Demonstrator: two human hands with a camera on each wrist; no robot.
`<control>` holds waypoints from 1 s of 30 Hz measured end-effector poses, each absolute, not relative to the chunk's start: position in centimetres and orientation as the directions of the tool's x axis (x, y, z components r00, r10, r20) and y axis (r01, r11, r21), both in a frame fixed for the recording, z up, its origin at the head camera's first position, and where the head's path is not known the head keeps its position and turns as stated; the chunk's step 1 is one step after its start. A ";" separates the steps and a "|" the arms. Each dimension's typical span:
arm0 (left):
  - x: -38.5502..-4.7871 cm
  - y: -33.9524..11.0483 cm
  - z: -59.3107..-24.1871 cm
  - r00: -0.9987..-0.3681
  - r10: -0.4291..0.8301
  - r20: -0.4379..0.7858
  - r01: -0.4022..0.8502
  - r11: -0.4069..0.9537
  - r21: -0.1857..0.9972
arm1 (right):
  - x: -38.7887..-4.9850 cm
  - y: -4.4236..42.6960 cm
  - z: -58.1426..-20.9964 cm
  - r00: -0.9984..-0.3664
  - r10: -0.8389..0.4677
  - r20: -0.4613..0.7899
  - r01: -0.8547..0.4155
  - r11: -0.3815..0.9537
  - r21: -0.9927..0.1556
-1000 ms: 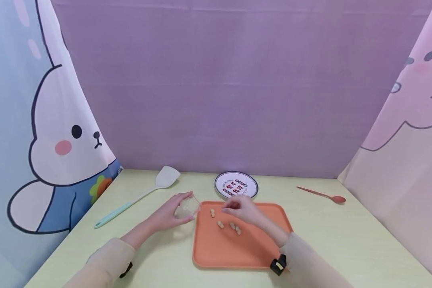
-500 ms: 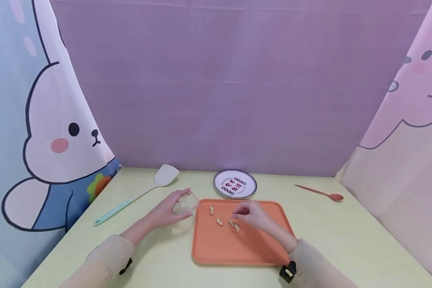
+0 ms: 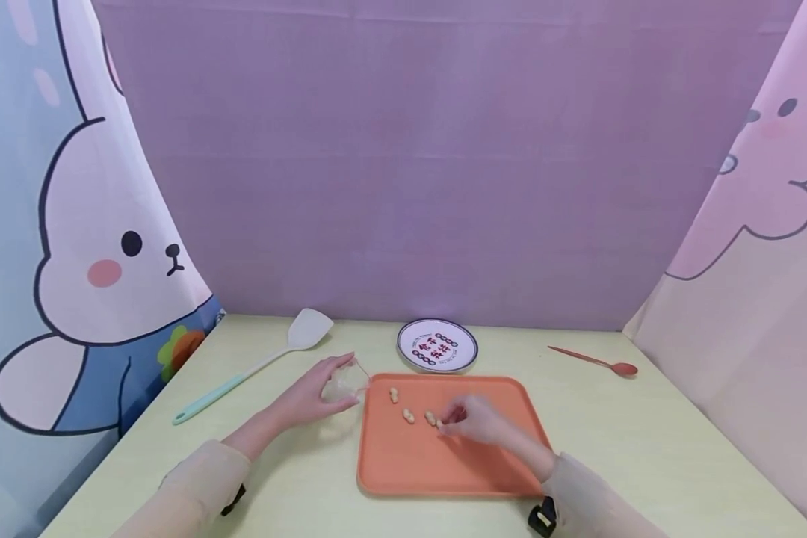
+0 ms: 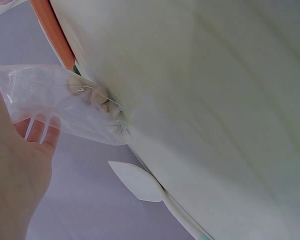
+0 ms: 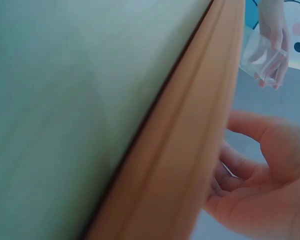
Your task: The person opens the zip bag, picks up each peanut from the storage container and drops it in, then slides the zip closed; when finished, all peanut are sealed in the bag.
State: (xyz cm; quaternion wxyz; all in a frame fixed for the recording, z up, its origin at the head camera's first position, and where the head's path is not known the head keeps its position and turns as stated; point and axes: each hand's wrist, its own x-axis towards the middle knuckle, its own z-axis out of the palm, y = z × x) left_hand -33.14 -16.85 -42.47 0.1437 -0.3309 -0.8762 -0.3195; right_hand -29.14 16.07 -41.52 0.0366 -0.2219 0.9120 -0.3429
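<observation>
My left hand (image 3: pixel 312 392) holds a clear plastic bag (image 4: pixel 55 97) beside the left edge of the orange tray (image 3: pixel 403 471), thumb and fingers spread at its mouth. Several peanuts (image 4: pixel 97 95) lie in the bag's bottom. Over the tray, my right hand (image 3: pixel 474 420) has its thumb and fingertips on a peanut (image 3: pixel 439 424), pinching it at the tray surface. Close to its left lies another peanut (image 3: pixel 430 418). Two more sit farther left, a middle peanut (image 3: pixel 408 416) and a far peanut (image 3: pixel 394 395). In the right wrist view the tray's rim hides the fingertips.
Behind the tray stands a white plate (image 3: pixel 437 346) with a dark rim and red print. A spatula (image 3: pixel 309 330) with a mint handle lies at the left. At the right is a red spoon (image 3: pixel 622 368). A purple curtain (image 3: pixel 410 164) closes off the back.
My right hand has come down from the tray's far side toward the near right, onto the rightmost peanut. The left hand stays by the tray with the bag.
</observation>
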 end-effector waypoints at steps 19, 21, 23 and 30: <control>-33.0 -16.8 -42.6 -0.747 0.494 0.445 0.665 0.568 0.486 | -29.1 15.8 -41.5 -0.894 -0.443 0.065 -0.388 0.693 -0.607; -33.0 -16.7 -42.6 -0.746 0.494 0.446 0.665 0.571 0.481 | -29.2 15.7 -41.5 -0.898 -0.436 0.055 -0.374 0.692 -0.617; -33.0 -16.7 -42.6 -0.748 0.493 0.445 0.664 0.575 0.478 | -29.2 15.7 -41.6 -0.903 -0.426 0.053 -0.364 0.693 -0.623; -33.0 -16.7 -42.5 -0.751 0.495 0.438 0.660 0.589 0.467 | -29.4 15.9 -41.8 -0.899 -0.434 0.056 -0.366 0.675 -0.641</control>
